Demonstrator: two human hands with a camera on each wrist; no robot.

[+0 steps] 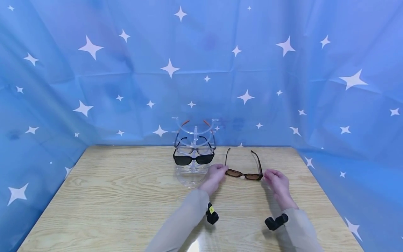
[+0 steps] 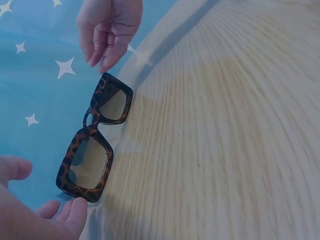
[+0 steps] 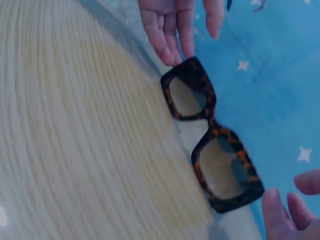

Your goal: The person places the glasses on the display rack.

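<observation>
Tortoiseshell sunglasses (image 1: 242,174) with brown-tinted lenses stand on the table, front toward me, their temples unfolded and pointing back. My left hand (image 1: 217,172) is at their left corner. In the left wrist view, its fingertips (image 2: 77,212) touch or nearly touch the frame, with the thumb held apart. My right hand (image 1: 277,182) is beside the right corner. In the right wrist view, its fingertips (image 3: 272,200) are right at the frame's edge, thumb likewise apart. Neither hand curls round the sunglasses.
Left of the sunglasses stands a clear display rack (image 1: 189,182). It carries black sunglasses (image 1: 193,160) and, above them, clear-lensed glasses (image 1: 185,150) with orange temple tips. A blue curtain (image 1: 201,87) with white stars hangs behind the wooden table (image 1: 126,196).
</observation>
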